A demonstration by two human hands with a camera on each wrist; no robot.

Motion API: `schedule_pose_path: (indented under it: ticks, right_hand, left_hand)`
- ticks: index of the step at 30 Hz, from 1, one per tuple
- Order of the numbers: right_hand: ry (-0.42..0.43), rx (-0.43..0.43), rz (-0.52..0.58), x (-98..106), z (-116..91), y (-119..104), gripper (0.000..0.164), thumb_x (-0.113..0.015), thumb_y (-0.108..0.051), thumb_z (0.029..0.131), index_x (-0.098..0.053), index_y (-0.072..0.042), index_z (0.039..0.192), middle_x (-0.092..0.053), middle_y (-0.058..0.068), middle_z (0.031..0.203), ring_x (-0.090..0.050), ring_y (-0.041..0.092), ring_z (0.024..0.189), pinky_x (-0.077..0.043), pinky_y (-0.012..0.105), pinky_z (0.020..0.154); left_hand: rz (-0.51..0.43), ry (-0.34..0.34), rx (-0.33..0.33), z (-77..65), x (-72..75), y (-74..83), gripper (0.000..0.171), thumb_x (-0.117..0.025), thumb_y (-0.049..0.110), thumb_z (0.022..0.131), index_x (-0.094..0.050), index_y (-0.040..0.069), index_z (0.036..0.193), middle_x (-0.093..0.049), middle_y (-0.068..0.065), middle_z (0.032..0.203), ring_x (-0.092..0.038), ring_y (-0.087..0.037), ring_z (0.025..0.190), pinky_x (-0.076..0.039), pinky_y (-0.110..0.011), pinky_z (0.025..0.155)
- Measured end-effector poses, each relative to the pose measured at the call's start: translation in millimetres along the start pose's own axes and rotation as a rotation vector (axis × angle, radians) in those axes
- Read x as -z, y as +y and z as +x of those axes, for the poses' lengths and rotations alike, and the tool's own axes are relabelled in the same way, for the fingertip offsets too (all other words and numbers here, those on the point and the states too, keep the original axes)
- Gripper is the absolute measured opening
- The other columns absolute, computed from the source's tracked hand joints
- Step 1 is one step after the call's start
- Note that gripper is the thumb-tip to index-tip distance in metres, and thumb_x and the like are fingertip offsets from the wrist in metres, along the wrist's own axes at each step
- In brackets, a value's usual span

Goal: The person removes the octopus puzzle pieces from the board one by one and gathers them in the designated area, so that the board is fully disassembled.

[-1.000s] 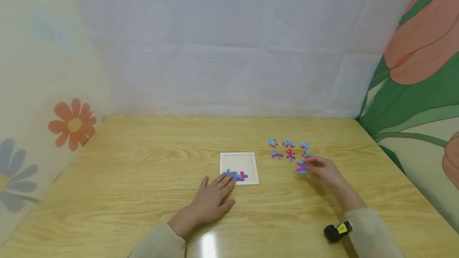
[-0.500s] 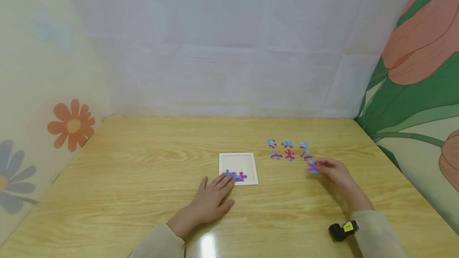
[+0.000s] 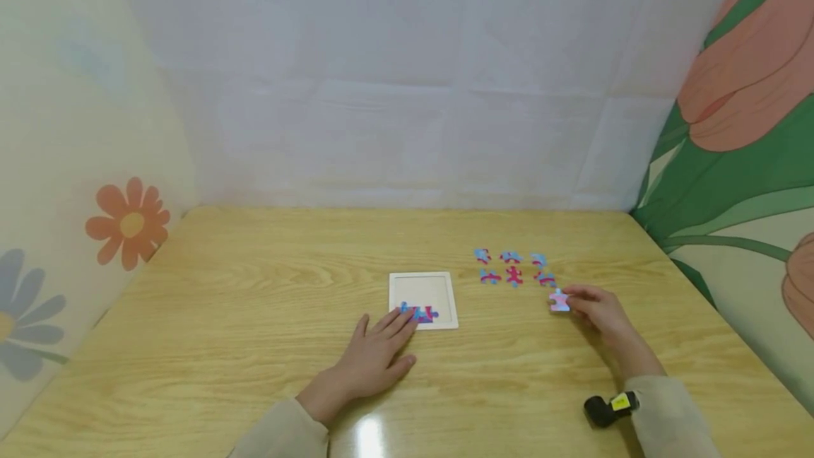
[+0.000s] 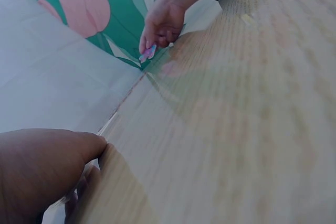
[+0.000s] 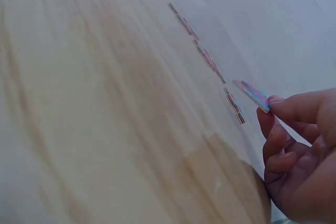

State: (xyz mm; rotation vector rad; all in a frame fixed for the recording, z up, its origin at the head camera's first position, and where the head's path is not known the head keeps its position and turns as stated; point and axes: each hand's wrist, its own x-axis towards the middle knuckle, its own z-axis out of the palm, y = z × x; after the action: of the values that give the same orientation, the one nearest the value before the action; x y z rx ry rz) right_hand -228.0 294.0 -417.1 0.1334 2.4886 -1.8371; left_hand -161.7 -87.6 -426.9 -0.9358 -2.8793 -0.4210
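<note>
Between thumb and fingertips my right hand [image 3: 600, 311] pinches a pink, blue and purple puzzle piece [image 3: 559, 300], held above the table at the right; the right wrist view shows this piece [image 5: 253, 96] tilted, off the tabletop. My left hand [image 3: 375, 359] lies flat with fingers straight, its fingertips on the joined puzzle pieces [image 3: 427, 314] along the near side of a square white frame [image 3: 454, 299]. The fingers hide part of those pieces. Just beyond the right hand, loose puzzle pieces [image 3: 514, 275] lie in two rows.
A wooden table [image 3: 267, 288] spans the view, with a white cloth [image 3: 407, 76] behind it. Flower-patterned panels [image 3: 750, 161] flank both sides. A black wrist camera [image 3: 600, 412] sits at the right sleeve.
My right hand has drawn the puzzle piece to the right, away from the loose pieces, and has turned it, so it catches the light. The left hand stays in place.
</note>
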Motion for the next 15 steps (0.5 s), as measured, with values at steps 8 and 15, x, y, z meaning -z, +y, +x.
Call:
schedule_pose_path:
  ticks: [8, 15]
  right_hand:
    - [0.017, -0.005, -0.023, -0.5, 1.8, 3.8, 0.03, -0.055, -0.005, 0.082, -0.052, 0.011, 0.107, -0.05, -0.007, 0.068, -0.043, 0.006, 0.056, -0.037, 0.02, 0.049]
    - [0.052, -0.006, -0.031, -3.6, 3.3, 6.5, 0.03, -0.053, -0.002, 0.082, -0.05, 0.012, 0.108, -0.052, -0.006, 0.071, -0.045, 0.006, 0.058, -0.038, 0.02, 0.051]
  left_hand:
    - [-0.011, 0.006, -0.007, -0.7, 0.6, 1.8, 0.053, -0.045, 0.035, 0.087, -0.037, 0.007, 0.131, -0.026, -0.005, 0.138, -0.021, -0.025, 0.125, -0.009, -0.059, 0.092]
    - [0.001, 0.013, -0.011, 0.3, -0.3, 0.5, 0.053, -0.044, 0.036, 0.087, -0.036, 0.007, 0.132, -0.026, -0.004, 0.138, -0.02, -0.024, 0.125, -0.01, -0.059, 0.092]
